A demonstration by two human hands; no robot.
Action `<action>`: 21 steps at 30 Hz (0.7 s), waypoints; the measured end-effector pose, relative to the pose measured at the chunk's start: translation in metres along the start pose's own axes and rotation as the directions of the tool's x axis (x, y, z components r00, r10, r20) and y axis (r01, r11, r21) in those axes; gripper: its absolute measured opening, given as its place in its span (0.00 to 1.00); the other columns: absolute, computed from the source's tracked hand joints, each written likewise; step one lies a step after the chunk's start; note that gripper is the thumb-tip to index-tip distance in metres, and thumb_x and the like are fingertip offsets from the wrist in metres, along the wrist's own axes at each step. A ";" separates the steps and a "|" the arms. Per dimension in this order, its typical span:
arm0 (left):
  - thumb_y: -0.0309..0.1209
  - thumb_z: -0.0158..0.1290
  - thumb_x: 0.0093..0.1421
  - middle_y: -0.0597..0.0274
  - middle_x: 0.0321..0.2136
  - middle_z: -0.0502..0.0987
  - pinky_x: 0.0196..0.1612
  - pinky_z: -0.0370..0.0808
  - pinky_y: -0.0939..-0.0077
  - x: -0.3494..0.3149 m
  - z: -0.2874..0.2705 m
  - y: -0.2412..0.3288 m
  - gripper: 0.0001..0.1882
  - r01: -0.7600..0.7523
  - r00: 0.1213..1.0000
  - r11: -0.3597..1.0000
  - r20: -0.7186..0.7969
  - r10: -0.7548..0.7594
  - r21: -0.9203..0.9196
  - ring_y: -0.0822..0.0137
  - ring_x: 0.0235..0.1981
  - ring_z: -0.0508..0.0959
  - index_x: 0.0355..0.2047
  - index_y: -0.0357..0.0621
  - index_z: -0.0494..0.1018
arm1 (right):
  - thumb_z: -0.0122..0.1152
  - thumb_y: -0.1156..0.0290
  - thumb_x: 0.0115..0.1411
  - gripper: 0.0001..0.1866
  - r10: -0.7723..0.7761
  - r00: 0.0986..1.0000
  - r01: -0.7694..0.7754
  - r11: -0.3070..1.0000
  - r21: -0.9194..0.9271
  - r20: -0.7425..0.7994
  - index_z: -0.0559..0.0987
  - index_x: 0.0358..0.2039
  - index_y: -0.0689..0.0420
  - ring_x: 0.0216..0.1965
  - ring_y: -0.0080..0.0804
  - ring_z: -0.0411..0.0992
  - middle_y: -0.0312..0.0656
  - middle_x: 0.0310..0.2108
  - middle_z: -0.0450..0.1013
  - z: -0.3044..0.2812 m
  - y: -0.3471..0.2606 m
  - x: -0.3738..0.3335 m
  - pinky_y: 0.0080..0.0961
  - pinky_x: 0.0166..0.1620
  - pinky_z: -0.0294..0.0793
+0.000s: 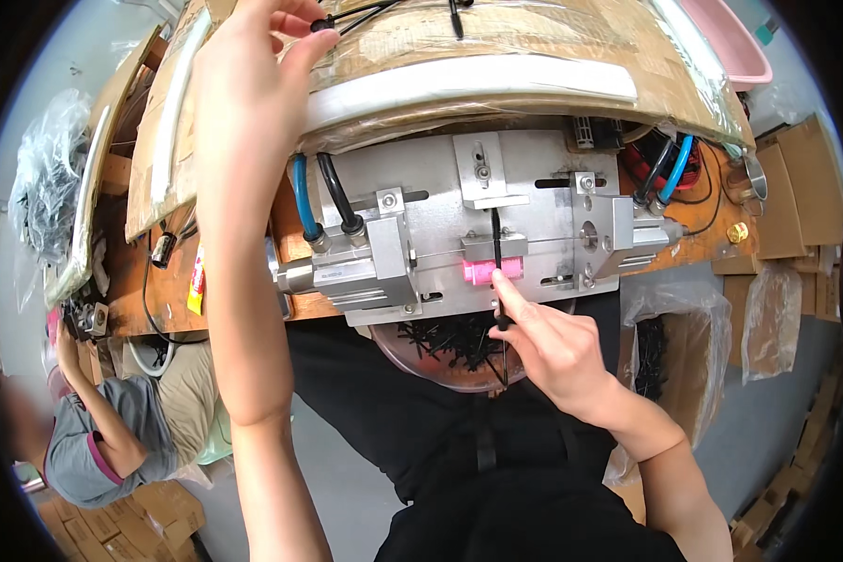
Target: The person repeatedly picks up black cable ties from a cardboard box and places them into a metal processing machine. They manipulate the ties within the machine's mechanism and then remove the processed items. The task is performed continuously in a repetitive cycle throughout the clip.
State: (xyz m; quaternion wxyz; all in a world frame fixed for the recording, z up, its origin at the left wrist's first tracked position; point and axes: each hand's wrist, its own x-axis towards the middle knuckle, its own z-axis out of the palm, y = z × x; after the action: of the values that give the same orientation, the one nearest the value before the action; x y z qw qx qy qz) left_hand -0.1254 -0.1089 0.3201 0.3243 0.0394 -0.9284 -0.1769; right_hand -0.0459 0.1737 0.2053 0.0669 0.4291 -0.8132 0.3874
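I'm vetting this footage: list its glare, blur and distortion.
Head view: curved black corners and fisheye bending near the rim; head view: bright pink patch beside the right hand; head view: glare on the plastic-wrapped cardboard; head view: the co-worker's head is blurred.

Open front, bracket [479, 193] beyond right hand [560, 356]

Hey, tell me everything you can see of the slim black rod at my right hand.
The slim, straight black rod, plastic-looking, points away from you across a grey metal block and a pink-lit rectangular block. Its far end reaches a silver L-shaped metal bracket; contact there is unclear. The bare right hand touches it with the index fingertip, partly hiding its near part.
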 end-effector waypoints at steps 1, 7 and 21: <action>0.28 0.59 0.57 0.63 0.27 0.75 0.35 0.71 0.76 -0.015 -0.004 0.010 0.11 -0.052 0.997 0.998 -0.064 0.051 -0.023 0.71 0.27 0.70 0.41 0.41 0.77 | 0.67 0.83 0.50 0.34 0.033 0.997 -0.031 0.999 -0.025 0.069 0.69 0.60 0.67 0.22 0.31 0.73 0.41 0.25 0.74 -0.013 -0.005 0.005 0.27 0.26 0.72; 0.13 0.60 0.46 0.60 0.31 0.73 0.39 0.70 0.74 -0.144 -0.010 0.081 0.28 -0.093 0.996 0.991 -0.023 0.091 -0.097 0.66 0.33 0.72 0.51 0.36 0.73 | 0.67 0.79 0.52 0.18 -0.258 0.946 0.156 0.893 -0.421 -0.197 0.78 0.45 0.63 0.27 0.27 0.75 0.43 0.34 0.78 -0.053 0.016 0.131 0.24 0.30 0.74; 0.18 0.52 0.48 0.56 0.35 0.66 0.43 0.72 0.73 -0.202 0.034 0.114 0.37 -0.188 0.899 0.979 0.415 0.140 0.076 0.62 0.35 0.69 0.61 0.22 0.58 | 0.59 0.67 0.61 0.11 0.284 0.944 -0.269 0.957 0.105 -0.169 0.83 0.37 0.62 0.30 0.24 0.73 0.43 0.30 0.78 -0.120 0.011 0.215 0.25 0.35 0.74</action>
State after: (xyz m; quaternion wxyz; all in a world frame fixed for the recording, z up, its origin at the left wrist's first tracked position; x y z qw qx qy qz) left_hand 0.0176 0.0457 0.2173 0.1346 -0.0582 -0.9841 -0.0997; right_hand -0.2141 0.1210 0.3767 0.0685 0.2759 -0.8396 0.4629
